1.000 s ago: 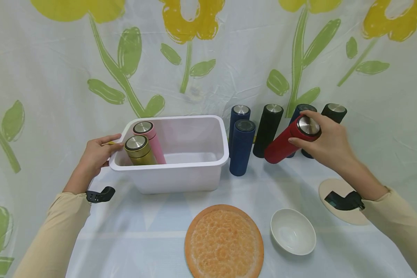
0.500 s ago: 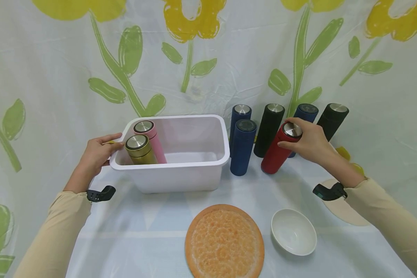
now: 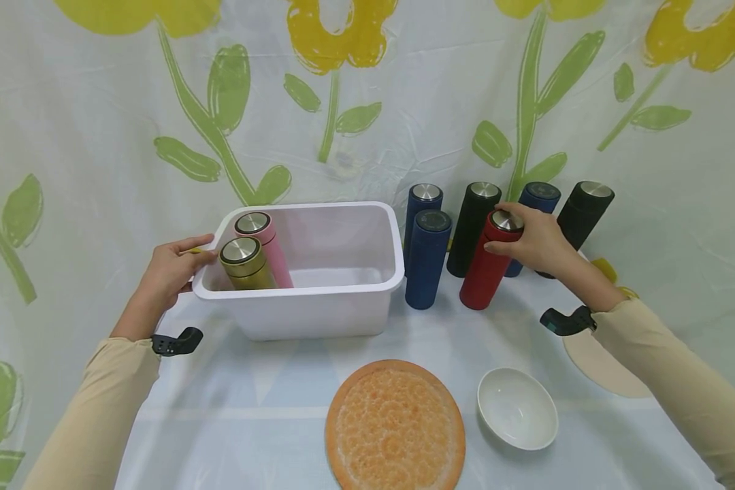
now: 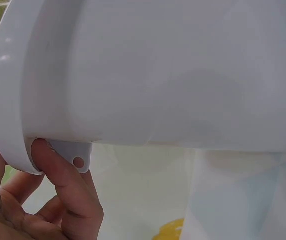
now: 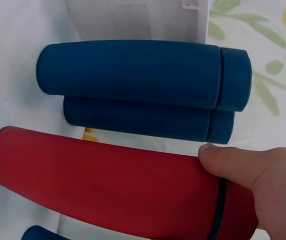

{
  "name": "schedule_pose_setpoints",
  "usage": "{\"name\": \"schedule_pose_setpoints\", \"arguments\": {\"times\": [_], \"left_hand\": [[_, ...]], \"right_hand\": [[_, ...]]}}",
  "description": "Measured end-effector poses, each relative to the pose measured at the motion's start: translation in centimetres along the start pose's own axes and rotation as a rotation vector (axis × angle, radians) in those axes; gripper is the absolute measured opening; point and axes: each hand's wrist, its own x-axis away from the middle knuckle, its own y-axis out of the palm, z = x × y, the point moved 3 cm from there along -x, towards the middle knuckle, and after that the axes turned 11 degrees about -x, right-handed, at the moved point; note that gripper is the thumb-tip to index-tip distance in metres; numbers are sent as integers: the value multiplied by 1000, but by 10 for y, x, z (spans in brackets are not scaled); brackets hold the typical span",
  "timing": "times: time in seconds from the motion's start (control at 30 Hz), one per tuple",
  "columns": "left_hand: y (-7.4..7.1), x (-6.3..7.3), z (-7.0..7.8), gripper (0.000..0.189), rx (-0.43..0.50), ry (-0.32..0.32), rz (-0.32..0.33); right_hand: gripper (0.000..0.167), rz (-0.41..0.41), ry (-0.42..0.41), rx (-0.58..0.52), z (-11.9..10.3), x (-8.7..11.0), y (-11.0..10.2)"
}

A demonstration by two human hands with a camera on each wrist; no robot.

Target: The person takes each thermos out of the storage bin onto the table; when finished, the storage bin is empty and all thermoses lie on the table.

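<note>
My right hand (image 3: 535, 238) grips a red thermos bottle (image 3: 487, 269) around its top, just below the steel lid. The bottle looks nearly upright, its base at the table among the other bottles. In the right wrist view the thumb (image 5: 232, 162) lies along the upper part of the red body. At the left, my left hand (image 3: 174, 269) holds the end rim of a white plastic bin (image 3: 318, 313); in the left wrist view a finger (image 4: 58, 170) hooks under that rim. Inside the bin stand a gold thermos (image 3: 248, 265) and a pink thermos (image 3: 273, 252).
Two blue bottles (image 3: 425, 272) stand between bin and red bottle. Behind are a black bottle (image 3: 474, 224), another blue bottle (image 3: 539, 197) and a second black one (image 3: 582, 218). Nearer lie a round woven-look mat (image 3: 395, 429), a white bowl (image 3: 517, 408) and a beige disc (image 3: 606, 364).
My right hand has moved left and lowered the red bottle, which went from strongly tilted to nearly upright. The left hand has stayed on the bin rim.
</note>
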Motion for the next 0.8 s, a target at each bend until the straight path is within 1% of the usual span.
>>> {"name": "schedule_pose_setpoints", "arguments": {"times": [0.23,0.4,0.53,0.7,0.8], "left_hand": [[-1,-1,-1,59,0,-2,-7],[-1,0,1,59,1,4,-11],[1,0,2,59,6,0,-17],[0,-2,0,59,2,-1,-14],[-1,-2,1,59,-2,6,-13]], "right_hand": [[73,-19,15,-5,0,-5,0],[78,-20,42,29,0,-6,-1],[82,5,46,48,-4,-4,-7],[84,55,31,42,-15,-2,-21],[85,65,28,43,-21,-2,-27]]}}
